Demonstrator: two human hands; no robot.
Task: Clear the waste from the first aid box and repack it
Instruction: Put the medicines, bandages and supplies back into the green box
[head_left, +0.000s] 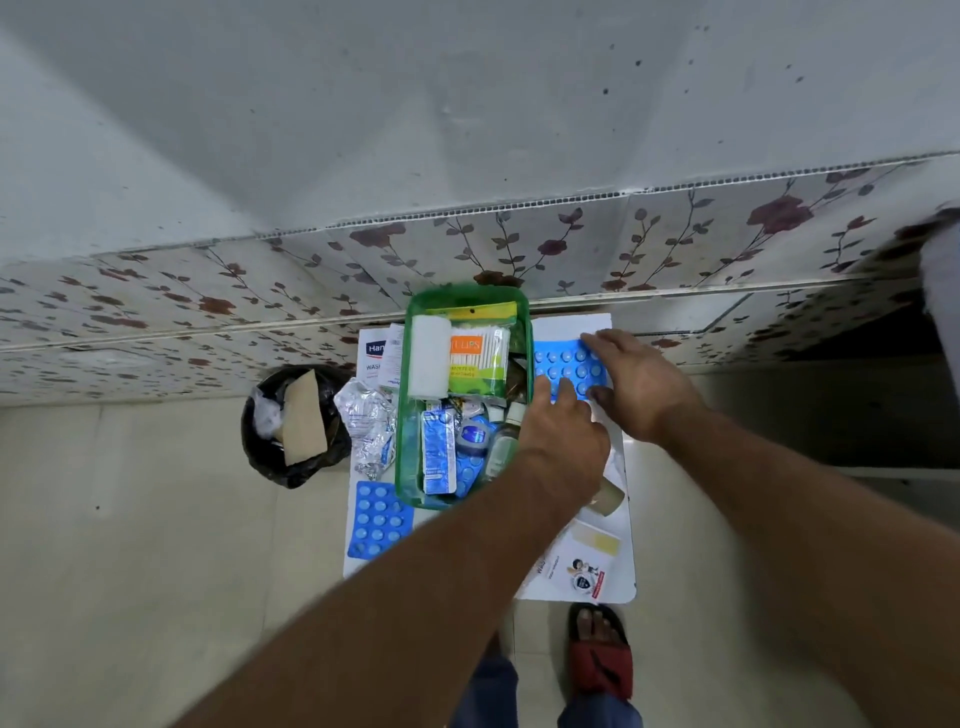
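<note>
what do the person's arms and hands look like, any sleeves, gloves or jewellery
Both arms are bare along all that shows: no sleeve in view. The left hand and right hand are bare too, with no gloves, and no ring, watch or bracelet that I can make out. Motion blur softens the fingers, so small details could be missed.

Single head view, steeply down, close over green box (410, 395) on floor.

We see soft, even, slightly dim light with faint shadows and no glare. Wide-angle distortion bends the wall (467, 130) line and edges; the forearms look slightly blurred.
</note>
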